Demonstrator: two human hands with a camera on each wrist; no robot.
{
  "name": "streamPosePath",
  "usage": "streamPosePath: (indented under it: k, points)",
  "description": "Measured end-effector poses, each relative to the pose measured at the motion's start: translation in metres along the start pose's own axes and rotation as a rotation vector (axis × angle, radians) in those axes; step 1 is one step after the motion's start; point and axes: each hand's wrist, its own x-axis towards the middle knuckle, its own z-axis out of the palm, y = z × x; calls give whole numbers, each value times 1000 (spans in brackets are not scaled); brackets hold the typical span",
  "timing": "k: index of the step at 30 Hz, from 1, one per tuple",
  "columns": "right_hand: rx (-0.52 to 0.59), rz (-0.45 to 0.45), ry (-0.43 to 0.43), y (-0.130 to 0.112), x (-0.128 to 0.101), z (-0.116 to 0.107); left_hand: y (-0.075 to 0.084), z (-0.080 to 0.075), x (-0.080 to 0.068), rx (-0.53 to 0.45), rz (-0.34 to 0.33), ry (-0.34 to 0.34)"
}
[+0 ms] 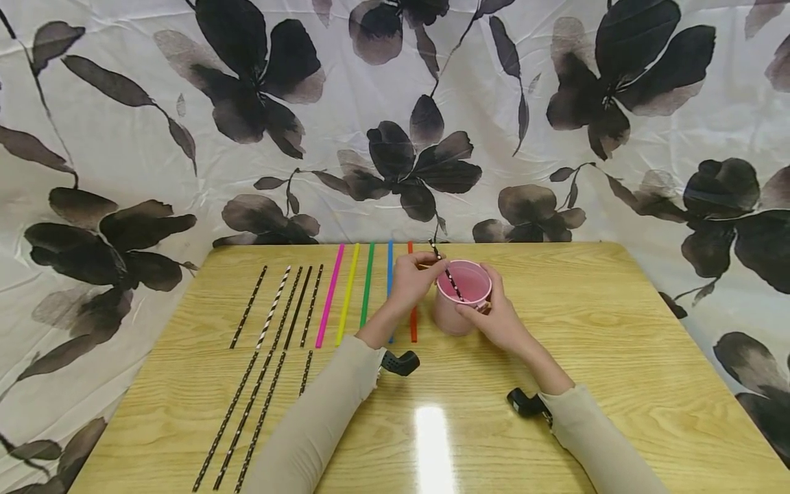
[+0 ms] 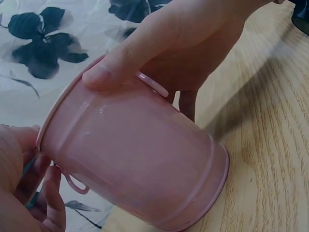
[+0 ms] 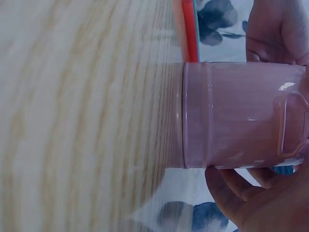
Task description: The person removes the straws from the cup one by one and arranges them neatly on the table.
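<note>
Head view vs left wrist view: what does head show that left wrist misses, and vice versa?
Only the head view shows the black-and-white patterned straw that the left hand pinches, its lower end inside the pink cup, plus the rows of dark patterned straws and coloured straws lying on the table.

Only the left wrist view shows the cup's small side handle and base rim close up, with the right hand's thumb pressed on the rim.

Both show the cup, the right hand gripping it, the wooden table and the floral cloth.

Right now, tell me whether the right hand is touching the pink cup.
Touching. In the left wrist view the right hand grips the pink cup, thumb pressed flat on its rim; the head view agrees.
</note>
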Motion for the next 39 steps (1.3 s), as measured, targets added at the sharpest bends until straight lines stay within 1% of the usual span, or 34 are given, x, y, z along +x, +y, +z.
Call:
streamPosePath:
  k: [3,5,7,9,13,16,18,21,25,28,29,33,36,39]
  points:
    - [7,-4,-1,0,1,1,0,-3,0,-10,5,22]
    - [5,-10,2,-1,1,2,2,-6,0,-26,21,36]
    - [1,-15,8,-5,0,2,5,-10,1,-43,35,48]
    - [-2,-23,9,-15,-2,1,9,-15,1,-67,47,61]
    - [5,-12,0,-35,-7,0,22,-27,2,-149,61,74]
    - [-1,11,-8,-44,-9,-1,38,-40,2,-234,96,79]
    - [-6,20,-9,-45,-10,0,52,-51,1,-268,137,92]
    - [-13,7,-5,-42,-10,0,73,-69,-2,-321,205,116]
    - [-15,-13,10,-21,-5,2,99,-97,-10,-376,261,153]
    - [-13,-11,23,-5,-1,4,114,-117,-19,-371,284,155]
    - [-12,-11,25,-3,-1,4,118,-124,-21,-362,294,152]
    - [-6,-15,22,0,-1,3,128,-151,-31,-326,290,138]
    - [-9,-13,17,0,-1,3,130,-171,-38,-301,251,121]
    - [-13,-12,17,-1,-2,3,129,-190,-48,-241,203,98]
